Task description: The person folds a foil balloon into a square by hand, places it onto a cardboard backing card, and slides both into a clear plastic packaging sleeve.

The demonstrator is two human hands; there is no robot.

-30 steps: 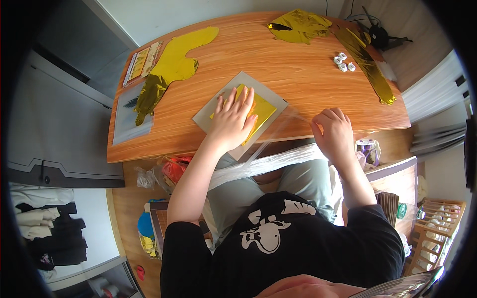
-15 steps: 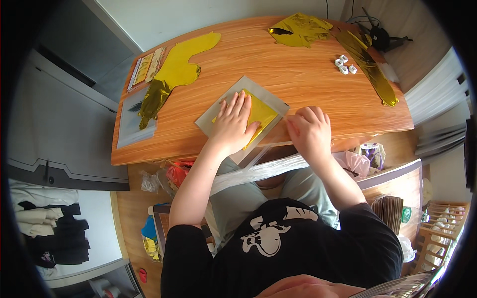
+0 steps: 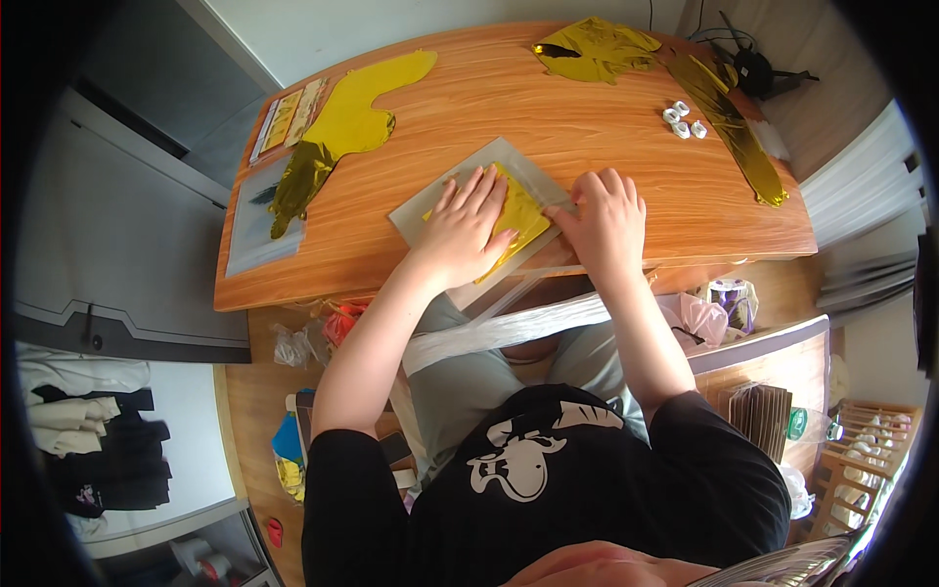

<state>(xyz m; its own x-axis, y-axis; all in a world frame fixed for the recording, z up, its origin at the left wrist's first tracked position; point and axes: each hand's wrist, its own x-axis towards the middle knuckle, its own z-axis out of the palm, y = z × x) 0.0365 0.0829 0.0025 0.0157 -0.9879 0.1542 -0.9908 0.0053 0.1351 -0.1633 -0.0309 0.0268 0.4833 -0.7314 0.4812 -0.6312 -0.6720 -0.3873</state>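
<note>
A folded piece of gold foil (image 3: 526,221) lies inside a flat, see-through plastic bag (image 3: 411,212) near the table's front edge. My left hand (image 3: 464,227) rests flat on the foil and bag, fingers stretched out and thumb apart. At the bag's right corner is my right hand (image 3: 608,220); its fingers are bent and spread, and its thumb reaches onto the bag's edge. Flat gold foil shapes, like uninflated balloons, lie around: one at the left (image 3: 357,117), another at the back (image 3: 597,51), and a long strip at the right (image 3: 729,127).
Several small white rolls (image 3: 682,119) sit near the right strip. A black device with antennas (image 3: 753,73) stands in the back right corner. Printed sheets (image 3: 264,220) lie at the left of the wooden table (image 3: 469,93). A white plastic sheet (image 3: 509,331) hangs across my lap.
My right hand has moved up and slightly left, its thumb now over the bag's edge and its fingers less curled. My left hand stays flat on the foil. The view has shifted slightly.
</note>
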